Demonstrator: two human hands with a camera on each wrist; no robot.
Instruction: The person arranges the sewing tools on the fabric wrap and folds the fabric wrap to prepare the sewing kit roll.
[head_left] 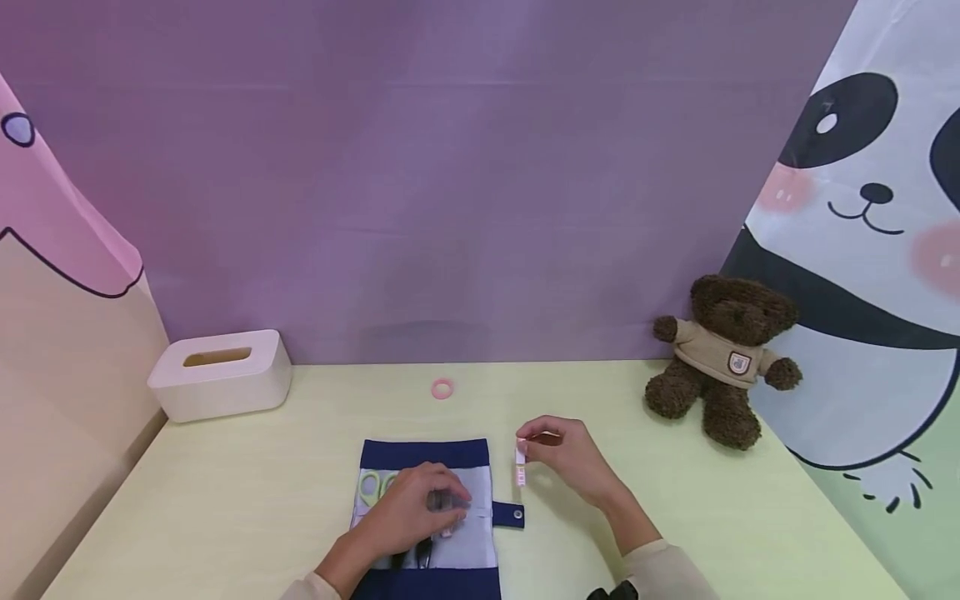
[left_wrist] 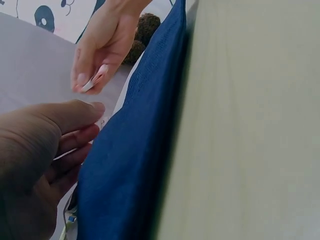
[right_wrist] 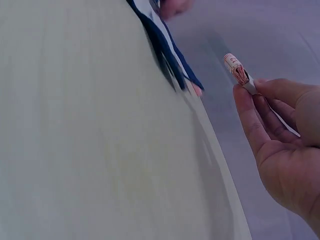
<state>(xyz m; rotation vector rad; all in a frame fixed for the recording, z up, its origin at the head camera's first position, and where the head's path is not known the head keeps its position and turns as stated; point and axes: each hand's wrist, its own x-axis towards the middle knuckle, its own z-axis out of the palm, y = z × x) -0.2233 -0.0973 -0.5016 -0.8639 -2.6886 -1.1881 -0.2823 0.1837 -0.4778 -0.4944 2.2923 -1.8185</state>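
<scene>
My right hand pinches a small rolled tape measure between thumb and fingertips, above the table to the right of the pouch. In the right wrist view, the rolled tape measure shows orange-red printing, folded layers and a white band. My left hand hovers over the open fabric pouch, fingers loosely bent, with nothing seen between thumb and fingers. The pouch is navy with a pale inside. Green-handled scissors lie in it, partly behind the left hand, beside dark tools and others I cannot identify.
Beyond the pouch lies a pink ring. A white tissue box stands at the back left. At the back right sits a brown teddy bear. The pouch's snap strap sticks out to the right over the pale table.
</scene>
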